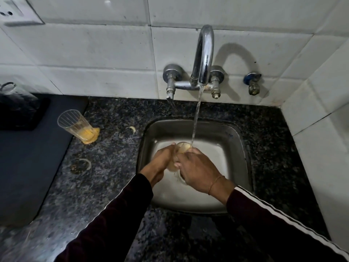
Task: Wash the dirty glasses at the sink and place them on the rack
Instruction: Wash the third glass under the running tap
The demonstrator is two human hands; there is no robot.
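- Speckled dark granite counter [105,182] and white wall tiles frame a small square steel sink [236,140], with the chrome wall tap [203,59] at 12 o'clock running a thin stream of water [196,118].
- You are at the rinsing step: your left hand [160,159] and right hand [196,171] both wrap a clear drinking glass with yellowish residue [182,147] over the basin, its mouth under the stream.
- Next, judge whether the residue has cleared, then tip the water out and keep a firm hold; wet glass will likely be slippery.
- At 10 o'clock, well apart from the sink, a second ribbed clear glass with orange dregs [75,125] stands on the counter in a small orange spill [94,136]; it is not yet washed.
- A dark mat [32,167] lies at 9 o'clock with a dark tray [18,114] behind it; whether that tray is the rack cannot be told.
- Nothing blocks the path leftward except that second glass.
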